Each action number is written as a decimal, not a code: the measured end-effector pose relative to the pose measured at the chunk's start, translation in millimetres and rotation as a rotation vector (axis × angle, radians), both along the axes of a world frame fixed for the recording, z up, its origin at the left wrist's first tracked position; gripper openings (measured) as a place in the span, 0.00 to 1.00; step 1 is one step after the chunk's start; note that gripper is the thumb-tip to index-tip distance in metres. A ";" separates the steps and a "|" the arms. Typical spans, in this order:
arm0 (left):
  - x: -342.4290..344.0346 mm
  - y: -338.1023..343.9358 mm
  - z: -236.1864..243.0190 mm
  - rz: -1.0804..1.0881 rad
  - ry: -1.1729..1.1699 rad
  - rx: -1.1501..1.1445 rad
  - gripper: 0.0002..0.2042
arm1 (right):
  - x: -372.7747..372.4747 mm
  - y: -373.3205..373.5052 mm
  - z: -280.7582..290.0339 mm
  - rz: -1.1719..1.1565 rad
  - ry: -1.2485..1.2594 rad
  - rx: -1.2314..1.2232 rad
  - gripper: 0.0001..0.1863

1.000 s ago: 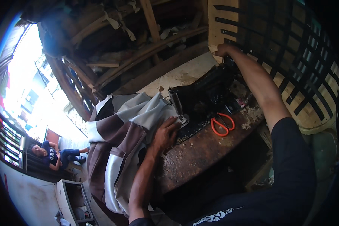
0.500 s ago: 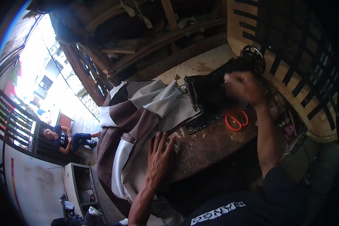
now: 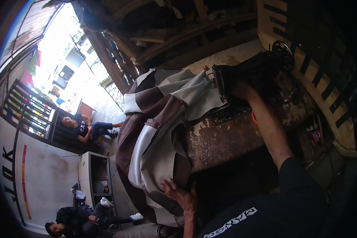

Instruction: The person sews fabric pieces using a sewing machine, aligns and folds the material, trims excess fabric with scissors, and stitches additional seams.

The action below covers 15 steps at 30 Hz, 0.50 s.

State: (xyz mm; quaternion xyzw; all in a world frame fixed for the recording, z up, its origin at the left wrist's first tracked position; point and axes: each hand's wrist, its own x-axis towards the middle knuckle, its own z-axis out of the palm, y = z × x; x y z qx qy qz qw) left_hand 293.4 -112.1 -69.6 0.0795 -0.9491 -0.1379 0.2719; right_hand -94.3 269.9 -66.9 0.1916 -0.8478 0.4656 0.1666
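Note:
A big piece of brown, grey and white material (image 3: 146, 142) lies folded over the left of the worn table (image 3: 206, 146), reaching up to a black sewing machine (image 3: 258, 67). My left hand (image 3: 177, 192) rests on the material's lower part with fingers apart. My right hand (image 3: 242, 90) reaches under the machine's arm, its fingertips lost in shadow. Orange-handled scissors (image 3: 254, 117) are mostly hidden behind my right forearm. The machine's handwheel (image 3: 282, 55) is at its right end.
A person (image 3: 83, 129) sits by railings at left; another (image 3: 75, 222) reclines at lower left. An open cabinet (image 3: 87, 172) stands beside the material. Wooden beams (image 3: 154, 47) are behind the table, and a wooden frame with black straps (image 3: 321, 79) is at right.
My right hand left the handwheel area and moved down under the machine's arm. My left hand slid down the material. The view shifted, bringing the reclining person into sight.

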 end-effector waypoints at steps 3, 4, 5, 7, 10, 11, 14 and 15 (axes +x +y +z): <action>-4.6 -31.7 -1.0 0.130 -0.139 -0.168 0.51 | 22.2 -48.0 18.8 -0.089 0.389 0.232 0.19; -6.0 -36.8 1.7 0.160 0.004 -0.194 0.43 | 28.9 -53.1 25.0 -0.080 0.222 0.030 0.21; 1.4 -49.3 4.6 0.159 0.009 -0.209 0.43 | 15.2 -53.6 4.0 -0.083 0.224 0.015 0.21; 0.4 -68.0 10.8 0.027 0.017 -0.162 0.26 | -8.8 -12.8 -22.9 -0.190 0.556 0.285 0.18; 22.3 -98.1 65.6 0.000 0.035 -0.156 0.04 | 23.0 -32.2 18.2 -0.168 -0.124 0.048 0.17; 32.6 -92.6 95.7 -0.010 -0.065 -0.098 0.02 | 39.4 -23.8 29.2 -0.201 -0.381 -0.041 0.17; 68.2 -78.8 191.9 -0.343 -0.684 -0.224 0.04 | 111.2 -15.0 56.4 -0.232 -0.332 -0.156 0.15; 88.4 -85.3 203.4 -0.434 -0.774 -0.170 0.04 | 156.9 -35.6 80.1 -0.192 -0.534 -0.416 0.16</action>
